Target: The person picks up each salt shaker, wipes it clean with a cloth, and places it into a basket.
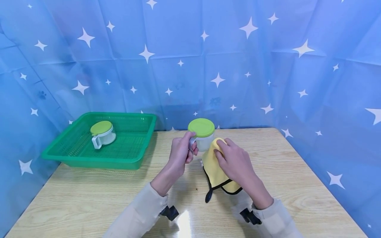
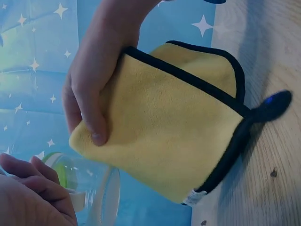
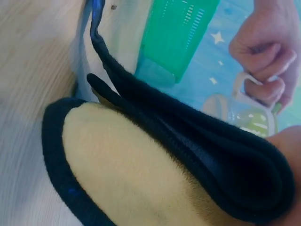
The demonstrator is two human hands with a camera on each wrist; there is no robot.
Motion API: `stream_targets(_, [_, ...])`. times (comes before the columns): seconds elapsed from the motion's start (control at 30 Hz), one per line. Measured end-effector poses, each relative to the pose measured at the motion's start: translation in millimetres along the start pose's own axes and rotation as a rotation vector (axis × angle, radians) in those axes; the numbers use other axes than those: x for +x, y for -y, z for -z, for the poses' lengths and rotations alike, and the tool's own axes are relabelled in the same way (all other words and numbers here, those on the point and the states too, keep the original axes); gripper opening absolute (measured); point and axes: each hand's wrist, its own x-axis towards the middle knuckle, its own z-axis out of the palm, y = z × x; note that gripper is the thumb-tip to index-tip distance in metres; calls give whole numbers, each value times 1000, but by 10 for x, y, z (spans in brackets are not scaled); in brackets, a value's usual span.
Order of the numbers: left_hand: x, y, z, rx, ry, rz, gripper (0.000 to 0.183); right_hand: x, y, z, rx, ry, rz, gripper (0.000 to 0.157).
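Note:
My left hand (image 1: 181, 149) grips the handle of a clear lidded jar (image 1: 205, 144) and holds it above the table. Its round green lid (image 1: 201, 127) is on, with my thumb by the lid's edge. In my right hand (image 1: 236, 161) is a yellow cloth (image 1: 215, 172) with black edging, pinched near its top and hanging down beside the jar. A black loop dangles from the cloth's lower corner. Folds of the cloth (image 3: 127, 155) fill much of the right wrist view and hide most of the right hand there.
On the left of the wooden table (image 1: 98, 195) stands a green plastic basket (image 1: 138, 163). Inside it sits a similar jar (image 1: 107, 137) with a green lid and a handle. A blue curtain (image 1: 184, 89) with white stars hangs behind the table.

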Motion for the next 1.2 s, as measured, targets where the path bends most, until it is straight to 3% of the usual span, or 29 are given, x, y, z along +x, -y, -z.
stream_targets(0.23, [17,3,21,37,12,-10,42,23,-42,39,66,-130,-58,8])
stream_targets(0.37, [25,-18,41,59,11,-22,42,22,-45,42,90,-177,-56,16])
stream_targets(0.67, [76,-79,168,108,53,-11,49,20,-78,20,133,-175,-27,19])
stream_targets(0.83, [106,-90,230,168,114,-9,60,40,-125,44,176,-168,-47,20])
stream_targets(1.03, [154,-104,292,204,210,-1,57,55,-163,82,202,-160,-57,20])
stream_targets(1.2, [185,-119,354,174,260,7,51,62,-182,89,229,-134,-42,20])
